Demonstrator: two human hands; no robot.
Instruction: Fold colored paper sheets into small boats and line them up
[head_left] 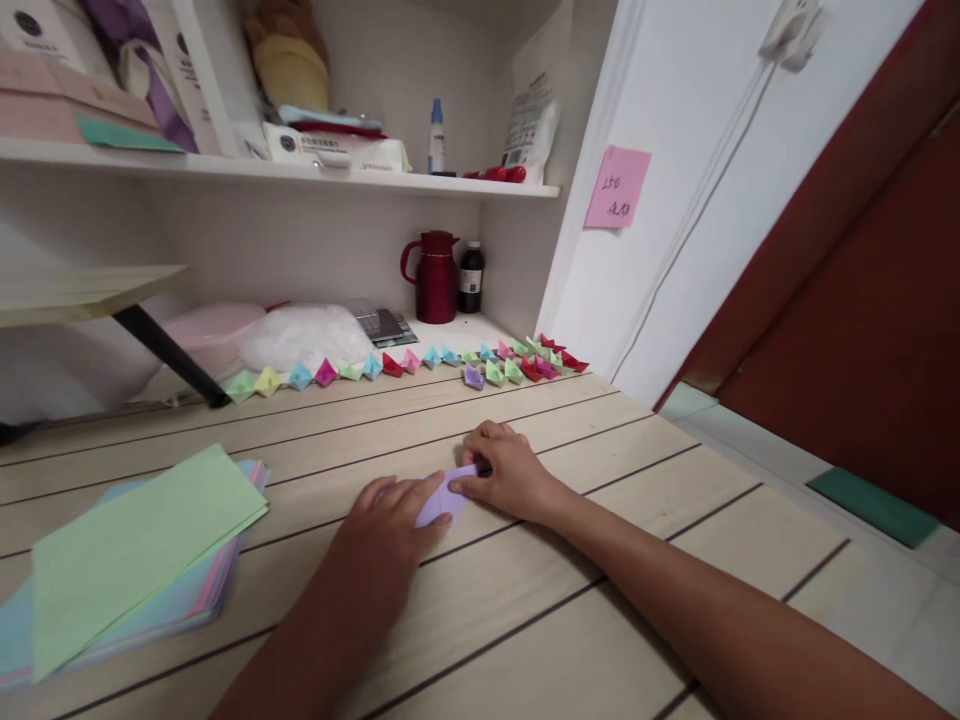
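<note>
A small folded piece of purple paper [448,496] lies on the wooden slatted table [570,600]. My left hand [394,525] rests flat on its near left part, fingers stretched over it. My right hand [506,470] pinches the paper's right end with curled fingers pressed to the table. Most of the paper is hidden under both hands.
A stack of coloured paper sheets [135,555], green on top, lies at the left. A row of several folded paper boats [420,365] lines the table's far edge. Behind stand a red jug [435,275], a dark bottle [471,277] and shelves. A pink note [616,187] sticks to the wall.
</note>
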